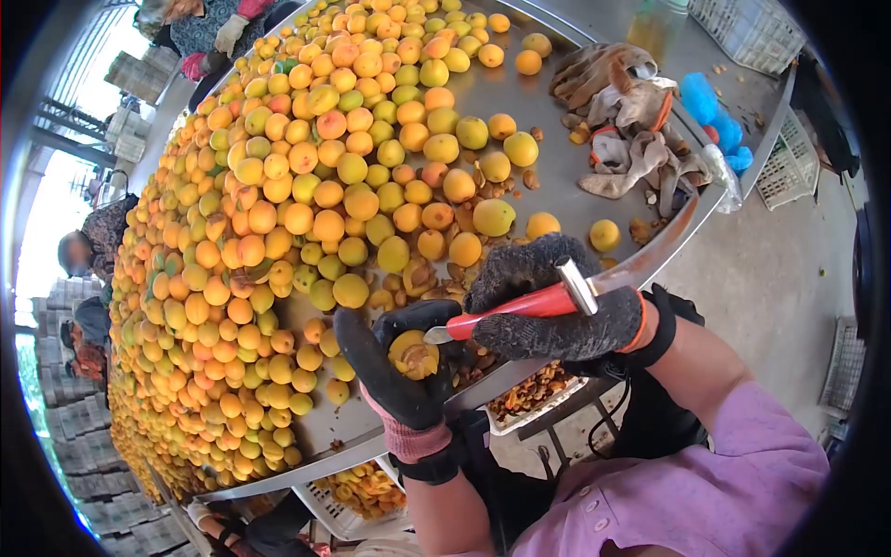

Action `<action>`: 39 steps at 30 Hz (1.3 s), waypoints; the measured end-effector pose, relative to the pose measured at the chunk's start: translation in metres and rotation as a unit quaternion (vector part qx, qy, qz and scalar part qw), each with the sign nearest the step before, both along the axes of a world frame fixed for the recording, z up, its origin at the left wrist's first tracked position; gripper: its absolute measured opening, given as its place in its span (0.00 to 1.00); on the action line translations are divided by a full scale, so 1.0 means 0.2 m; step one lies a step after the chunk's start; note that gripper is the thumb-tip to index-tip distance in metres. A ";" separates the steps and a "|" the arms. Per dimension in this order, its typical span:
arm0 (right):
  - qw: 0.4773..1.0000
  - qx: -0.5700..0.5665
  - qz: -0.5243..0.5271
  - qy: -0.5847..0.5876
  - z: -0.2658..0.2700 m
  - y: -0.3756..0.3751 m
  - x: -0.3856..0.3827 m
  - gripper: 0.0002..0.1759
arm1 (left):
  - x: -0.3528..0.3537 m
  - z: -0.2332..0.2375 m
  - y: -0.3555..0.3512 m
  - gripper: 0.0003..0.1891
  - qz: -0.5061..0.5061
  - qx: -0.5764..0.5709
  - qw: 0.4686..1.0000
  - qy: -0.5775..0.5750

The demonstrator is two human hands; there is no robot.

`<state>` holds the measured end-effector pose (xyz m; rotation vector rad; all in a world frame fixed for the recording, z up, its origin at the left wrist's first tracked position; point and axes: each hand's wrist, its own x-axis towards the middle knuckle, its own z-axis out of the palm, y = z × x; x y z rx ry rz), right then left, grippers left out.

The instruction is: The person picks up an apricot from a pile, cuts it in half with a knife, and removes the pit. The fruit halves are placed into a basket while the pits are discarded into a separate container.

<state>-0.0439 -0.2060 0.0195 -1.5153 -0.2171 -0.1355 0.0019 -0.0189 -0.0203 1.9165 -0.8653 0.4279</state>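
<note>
Over the near side of the table (561, 176), the left hand (406, 395) pinches a cut apricot (415, 356), underside hidden; the right hand (566, 327) wraps a red-handled knife (512, 310), its handle partly covered.

No legible lettering or numbers

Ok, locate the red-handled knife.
Head view, right of centre: the red-handled knife is in the right hand, its tip at the cut apricot in the left hand.
</note>
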 end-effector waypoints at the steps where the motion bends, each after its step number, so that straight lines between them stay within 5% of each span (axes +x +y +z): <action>1: 0.999 0.007 0.029 0.036 0.02 -0.02 0.01 0.11 | -0.01 0.00 0.00 0.35 0.003 -0.006 1.000 0.021; 6: 0.989 0.076 0.067 0.103 -0.01 0.00 0.02 0.12 | -0.04 0.04 -0.02 0.16 0.008 -0.032 0.994 0.101; 8: 0.993 0.040 0.056 0.099 -0.01 0.01 0.01 0.10 | -0.06 0.05 -0.04 0.18 -0.004 -0.234 0.910 0.341; 9: 0.992 0.078 0.040 0.092 -0.04 0.04 0.00 0.09 | -0.04 0.03 -0.04 0.18 -0.004 -0.234 0.911 0.340; 11: 0.981 0.181 0.034 0.059 -0.08 0.11 -0.02 0.07 | 0.00 -0.03 -0.01 0.29 0.022 -0.009 0.999 0.041; 12: 0.992 0.110 -0.001 0.057 -0.08 0.13 -0.03 0.07 | 0.00 -0.05 -0.02 0.29 0.022 -0.010 0.999 0.041; 14: 0.987 0.156 -0.037 0.008 -0.12 0.19 -0.02 0.06 | 0.01 -0.06 -0.03 0.40 0.052 0.005 0.998 -0.019; 18: 0.994 0.066 -0.053 -0.065 -0.10 0.15 0.02 0.07 | 0.03 -0.05 -0.04 0.41 0.040 -0.001 0.999 -0.030; 20: 0.971 0.149 -0.003 0.184 -0.03 0.10 0.02 0.10 | 0.04 -0.04 0.00 0.39 0.007 0.020 1.000 -0.020; 28: 0.955 0.227 -0.044 0.185 -0.09 0.14 -0.01 0.12 | 0.01 -0.05 -0.05 0.32 0.057 0.006 0.998 -0.035; 30: 0.951 0.249 -0.030 0.178 -0.12 0.16 0.02 0.07 | 0.01 -0.06 -0.02 0.41 0.054 0.016 0.998 0.009; 32: 0.991 0.124 -0.036 -0.032 -0.15 0.19 0.06 0.07 | 0.02 -0.05 -0.02 0.40 0.080 0.048 0.995 -0.018; 34: 0.996 0.045 -0.008 -0.074 -0.13 0.18 0.08 0.07 | 0.02 -0.07 -0.01 0.38 0.103 0.085 0.990 -0.041; 35: 0.992 -0.054 -0.023 -0.111 -0.10 0.19 0.07 0.07 | 0.02 -0.09 -0.01 0.29 0.124 -0.021 0.980 0.155; 37: 0.953 -0.156 -0.054 -0.255 -0.13 0.21 0.10 0.08 | 0.00 -0.01 -0.09 0.20 0.176 -0.251 0.852 0.424; 38: 0.952 -0.154 -0.057 -0.257 -0.15 0.20 0.10 0.08 | 0.01 -0.02 -0.08 0.20 0.175 -0.248 0.854 0.422; 39: 0.969 -0.131 -0.048 -0.205 -0.15 0.18 0.11 0.09 | 0.02 -0.05 -0.05 0.20 0.155 -0.091 0.967 0.179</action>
